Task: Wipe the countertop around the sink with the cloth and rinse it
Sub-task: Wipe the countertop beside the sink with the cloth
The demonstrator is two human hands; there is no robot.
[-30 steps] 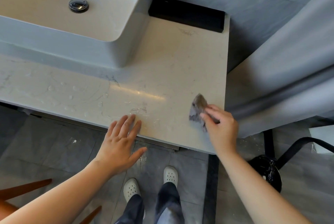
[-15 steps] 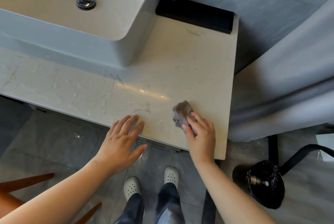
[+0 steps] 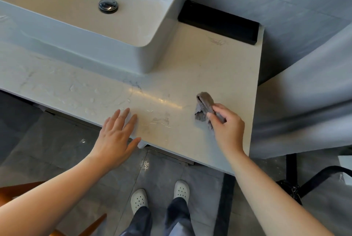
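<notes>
Grips bunched grey cloth [image 3: 204, 105] in right hand [image 3: 227, 131], centre right of frame, against pale countertop [image 3: 219, 64]. Rests left hand [image 3: 116, 136], fingers straight, on the counter's front edge left of centre, sink [image 3: 144, 58] upper left.

**Bare Arms, White Clogs, Dark Trousers**

The left hand [image 3: 114, 138] and right hand [image 3: 228, 129] are bare, and both forearms are uncovered from the wrist to the picture's lower edge. The left clog [image 3: 139, 199] and right clog [image 3: 182, 190] are a white matching pair. They have broad rounded toes, a smooth moulded look and rows of small round holes across the toe-caps. The trousers [image 3: 141, 222] are dark blue, of a cloth that looks like denim, with paler, faded patches down the front of each leg. Their hems fall loose and creased over the backs of the clogs, so only the front halves show.
</notes>
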